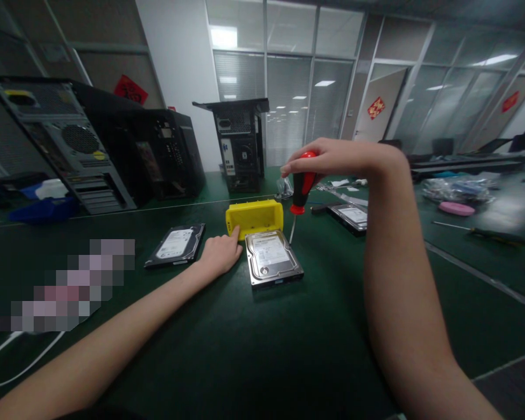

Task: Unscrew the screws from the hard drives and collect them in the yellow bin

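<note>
My right hand (pixel 308 160) is closed from above around the handle of a red and black screwdriver (pixel 304 185). Its thin metal shaft points down to the right long edge of a silver hard drive (pixel 270 254), which lies flat, label up. Behind that drive, a yellow plastic tray (pixel 262 217) stands on its side, its hollow facing me. My left hand (pixel 221 254) is beside the drive's left edge, index finger pressed against the tray's lower left corner and the other fingers curled in. A second hard drive (pixel 177 244) lies left of this hand. The screwdriver's exact contact is too small to tell.
Computer cases (pixel 87 146) stand at the back left, with another tower (pixel 240 146) at the back centre. On the right are a third hard drive (pixel 352 217), a dark-handled screwdriver (pixel 499 235), a pink ring (pixel 456 208) and plastic bags (pixel 459 188). A white cable (pixel 26 370) lies front left.
</note>
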The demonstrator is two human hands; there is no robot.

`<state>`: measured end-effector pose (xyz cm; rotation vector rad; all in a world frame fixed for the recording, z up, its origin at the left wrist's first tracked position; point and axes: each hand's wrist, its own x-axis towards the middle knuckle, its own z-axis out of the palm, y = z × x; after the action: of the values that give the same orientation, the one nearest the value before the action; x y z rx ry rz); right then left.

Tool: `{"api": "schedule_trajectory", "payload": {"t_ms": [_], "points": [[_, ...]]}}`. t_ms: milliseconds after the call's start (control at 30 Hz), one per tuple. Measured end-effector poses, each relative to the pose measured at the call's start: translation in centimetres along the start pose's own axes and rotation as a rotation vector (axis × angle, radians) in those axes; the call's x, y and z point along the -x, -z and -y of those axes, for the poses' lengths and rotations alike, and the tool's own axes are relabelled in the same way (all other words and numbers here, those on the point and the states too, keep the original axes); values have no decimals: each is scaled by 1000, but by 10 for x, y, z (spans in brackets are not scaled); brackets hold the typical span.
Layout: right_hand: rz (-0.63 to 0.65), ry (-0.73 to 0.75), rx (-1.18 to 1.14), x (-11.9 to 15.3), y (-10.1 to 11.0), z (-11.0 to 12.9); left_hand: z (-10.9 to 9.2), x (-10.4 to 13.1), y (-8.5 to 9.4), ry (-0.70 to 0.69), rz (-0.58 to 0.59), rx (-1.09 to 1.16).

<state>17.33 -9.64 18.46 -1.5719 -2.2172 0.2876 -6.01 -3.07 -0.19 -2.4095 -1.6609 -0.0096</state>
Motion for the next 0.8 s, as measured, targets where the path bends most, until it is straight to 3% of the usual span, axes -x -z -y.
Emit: {"api": "schedule_trajectory", "payload": {"t_ms": [200,500,800], "points": [[39,-13,-13,1,1,2,-5,-16,-1,30,31,8],[59,2,-62,4,1,5,-6,-1,-1,19,-25,-1],[76,65,-71,6,5,2,-3,-3,1,-37,-69,8]]}}
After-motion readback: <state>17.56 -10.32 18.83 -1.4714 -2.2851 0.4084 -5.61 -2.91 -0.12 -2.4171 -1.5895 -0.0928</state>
